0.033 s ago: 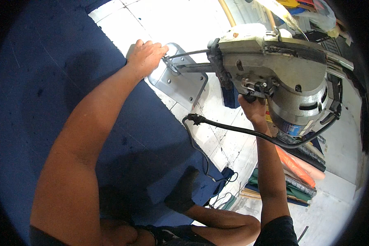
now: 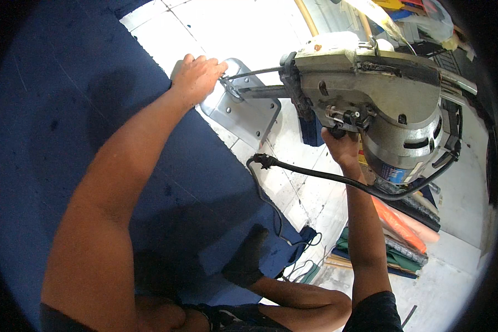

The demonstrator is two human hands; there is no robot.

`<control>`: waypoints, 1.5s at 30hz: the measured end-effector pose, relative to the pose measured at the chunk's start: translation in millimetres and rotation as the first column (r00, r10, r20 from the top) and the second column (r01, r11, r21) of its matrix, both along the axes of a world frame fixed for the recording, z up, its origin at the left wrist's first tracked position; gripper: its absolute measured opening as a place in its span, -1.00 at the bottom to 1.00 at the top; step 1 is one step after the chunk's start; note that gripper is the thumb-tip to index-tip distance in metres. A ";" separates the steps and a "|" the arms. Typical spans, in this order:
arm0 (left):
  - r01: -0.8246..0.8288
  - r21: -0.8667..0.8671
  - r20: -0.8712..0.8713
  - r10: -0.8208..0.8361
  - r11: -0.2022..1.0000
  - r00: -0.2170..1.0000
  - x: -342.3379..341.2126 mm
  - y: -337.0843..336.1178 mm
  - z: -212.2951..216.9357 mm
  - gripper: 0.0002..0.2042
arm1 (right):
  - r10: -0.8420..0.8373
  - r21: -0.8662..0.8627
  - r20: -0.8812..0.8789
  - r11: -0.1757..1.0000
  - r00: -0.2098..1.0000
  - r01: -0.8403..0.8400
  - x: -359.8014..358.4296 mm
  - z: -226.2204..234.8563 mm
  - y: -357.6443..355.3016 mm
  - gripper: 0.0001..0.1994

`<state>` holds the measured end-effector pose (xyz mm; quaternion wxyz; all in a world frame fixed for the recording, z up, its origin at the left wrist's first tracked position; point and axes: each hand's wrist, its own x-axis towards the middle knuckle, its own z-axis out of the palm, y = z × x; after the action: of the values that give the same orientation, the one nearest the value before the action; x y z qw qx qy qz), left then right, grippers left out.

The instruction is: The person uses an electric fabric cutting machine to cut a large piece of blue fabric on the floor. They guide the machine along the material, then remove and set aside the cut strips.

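A grey electric cloth cutting machine [image 2: 387,94] is tipped over at the upper right, its motor housing on the right and its flat metal base plate [image 2: 247,119] toward the left. The upright and a thin rod [image 2: 254,72] run between them. My left hand [image 2: 198,78] is closed at the plate's far left edge, by the foot of the rod; its fingertips are partly hidden. From below, my right hand [image 2: 342,145] grips the machine under its housing, with its fingers mostly hidden behind it. Dark blue cloth [image 2: 166,182] spreads under my left arm, its cut edge beside the plate.
A black power cord [image 2: 326,173] loops from the motor to a connector and runs down over the cloth edge. My bent leg [image 2: 299,293] rests on the cloth. Rolled and folded fabrics [image 2: 395,249] lie at the right on the white tiled floor [image 2: 310,182].
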<state>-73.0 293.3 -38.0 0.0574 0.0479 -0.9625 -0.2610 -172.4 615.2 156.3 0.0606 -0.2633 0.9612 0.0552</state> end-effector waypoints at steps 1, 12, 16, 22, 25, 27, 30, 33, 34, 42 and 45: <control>-0.001 -0.003 0.022 0.001 1.000 1.000 -1.7 -0.4 2.1 -0.73 | -0.049 0.007 0.023 0.999 0.999 0.049 -2.6 0.3 1.4 -0.49; -0.016 -0.003 0.065 0.017 1.000 0.998 -4.8 0.4 0.8 -0.75 | -0.324 0.193 0.112 0.934 0.939 0.299 -5.2 2.0 -4.6 -0.40; -0.008 0.003 0.067 0.008 1.000 0.998 -4.1 -1.2 0.7 -0.73 | -0.314 0.184 0.115 0.939 0.943 0.290 1.4 7.8 -17.0 -0.42; 0.000 -0.016 0.085 0.002 1.000 0.996 -3.2 0.4 7.4 -0.71 | -0.272 0.151 0.069 0.954 0.960 0.259 -0.5 2.2 -3.7 -0.48; -0.010 -0.011 0.072 0.011 1.000 0.997 -2.8 -0.2 4.3 -0.70 | -0.220 0.177 0.057 0.962 0.974 0.207 -3.5 -0.2 -8.9 -0.57; 0.005 0.013 0.073 -0.006 1.000 0.997 -5.1 1.7 5.5 -0.71 | 0.012 0.019 -0.075 1.000 0.997 -0.010 -5.7 -8.4 9.6 -0.71; 0.011 -0.038 0.021 -0.011 0.999 1.000 -4.2 -0.5 0.7 -0.74 | 0.096 -0.058 -0.118 0.993 0.988 -0.104 -6.3 -11.5 12.5 -0.69; 0.010 -0.038 -0.067 -0.013 0.999 0.998 -1.0 -1.2 -0.7 -0.74 | 0.054 -0.061 -0.054 0.997 0.997 -0.057 -3.8 -8.2 7.9 -0.68; 0.011 -0.022 -0.064 -0.012 1.000 0.998 -1.0 -0.9 -0.1 -0.74 | 0.094 -0.044 -0.093 0.994 0.991 -0.098 -7.0 -10.7 11.8 -0.67; 0.002 -0.017 -0.089 -0.003 1.000 0.996 -0.7 0.2 0.7 -0.75 | -0.233 0.157 0.127 0.964 0.964 0.213 -1.1 4.2 -8.9 -0.46; 0.009 -0.002 -0.055 -0.009 1.000 0.998 -3.1 1.2 0.8 -0.74 | -0.270 0.143 0.117 0.957 0.956 0.252 -2.9 2.5 -3.1 -0.46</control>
<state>-76.1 294.5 -37.2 0.0829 0.0362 -0.9609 -0.2617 -175.3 612.1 158.8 0.1488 -0.1327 0.9758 0.0897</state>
